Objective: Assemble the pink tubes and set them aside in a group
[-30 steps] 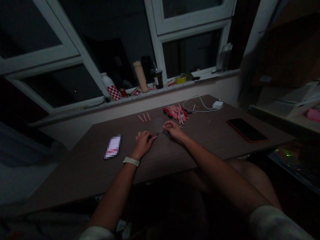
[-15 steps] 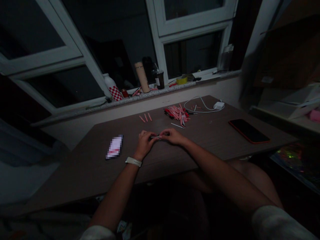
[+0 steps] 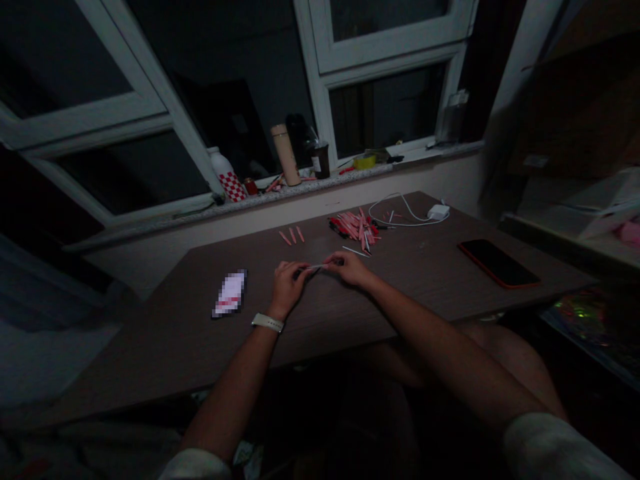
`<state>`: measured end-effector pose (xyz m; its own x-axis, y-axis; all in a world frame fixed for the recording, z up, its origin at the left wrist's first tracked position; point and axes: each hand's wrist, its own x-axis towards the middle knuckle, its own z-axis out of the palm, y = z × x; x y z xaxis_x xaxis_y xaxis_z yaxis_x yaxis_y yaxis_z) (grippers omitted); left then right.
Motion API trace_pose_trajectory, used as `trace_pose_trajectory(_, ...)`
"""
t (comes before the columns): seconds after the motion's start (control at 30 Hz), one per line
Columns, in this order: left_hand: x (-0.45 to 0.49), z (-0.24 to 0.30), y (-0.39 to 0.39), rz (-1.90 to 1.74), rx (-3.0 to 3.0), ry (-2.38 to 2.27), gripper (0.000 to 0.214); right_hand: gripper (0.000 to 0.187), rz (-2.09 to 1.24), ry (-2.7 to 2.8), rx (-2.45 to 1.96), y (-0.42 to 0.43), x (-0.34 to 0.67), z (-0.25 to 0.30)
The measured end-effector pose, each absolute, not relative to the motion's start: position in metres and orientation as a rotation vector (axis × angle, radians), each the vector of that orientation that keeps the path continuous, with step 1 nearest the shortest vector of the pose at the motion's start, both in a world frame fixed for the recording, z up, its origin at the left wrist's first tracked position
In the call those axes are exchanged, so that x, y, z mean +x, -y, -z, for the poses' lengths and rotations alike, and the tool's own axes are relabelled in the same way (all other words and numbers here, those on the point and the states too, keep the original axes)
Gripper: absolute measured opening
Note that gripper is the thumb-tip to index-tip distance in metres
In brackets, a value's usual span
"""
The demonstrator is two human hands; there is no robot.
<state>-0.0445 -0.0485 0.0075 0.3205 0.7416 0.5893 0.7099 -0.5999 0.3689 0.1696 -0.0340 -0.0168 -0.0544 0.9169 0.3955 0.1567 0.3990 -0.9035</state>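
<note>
Dim room, dark panes in a white window frame point(image 3: 311, 87). Along the stone sill point(image 3: 260, 195), left to right: red-checkered bottle point(image 3: 227, 177), tan flask point(image 3: 287, 158), dark cup point(image 3: 321, 163), yellow roll point(image 3: 365, 162). Brown wood-grain table point(image 3: 165, 347) below. Far side: heap of pink, red and dark slim pieces point(image 3: 354, 227); three pink pieces point(image 3: 293, 235) apart to its left; white stick point(image 3: 354, 251) lying just nearer than the heap; white charger point(image 3: 439, 212) with cable to the right. Dark phone point(image 3: 497, 263) at right, bright-screened phone point(image 3: 231, 293) at left.

Left hand point(image 3: 288, 283) and right hand point(image 3: 349, 268) near table centre, both pinched closed, thumb to fingertips. Slim pale rod point(image 3: 317, 266) spans the gap, one end in each pinch. Dark bit by left fingertips, too small to identify.
</note>
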Motion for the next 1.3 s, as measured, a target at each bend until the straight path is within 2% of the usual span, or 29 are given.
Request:
trace_pose_trajectory(0.33,-0.054,-0.006,0.041,-1.272,2.392,-1.672,0.023,0.012,-0.773,1.371,-1.07,0.026,0.174,0.02)
trace_pose_trajectory(0.43,-0.056,-0.005,0.043,-1.165,2.452,-1.756,0.02,0.013,-0.754,1.34,-1.116,0.023,0.177,0.023)
trace_pose_trajectory(0.6,-0.049,-0.001,0.048,-0.908,2.602,-1.642,0.018,0.012,-0.697,1.381,-1.173,0.021,0.18,0.026)
trace_pose_trajectory(0.97,-0.049,0.006,0.046,-0.773,2.619,-1.663,0.016,0.012,-0.634,1.436,-1.269,0.02,0.18,0.029)
trace_pose_trajectory(1.2,-0.042,-0.002,0.053,-0.943,2.578,-1.566,0.035,0.012,-0.688,1.545,-1.198,0.026,0.176,0.023)
trace_pose_trajectory(1.3,-0.04,0.0,0.052,-0.988,2.588,-1.523,0.034,0.014,-0.708,1.587,-1.143,0.026,0.172,0.024)
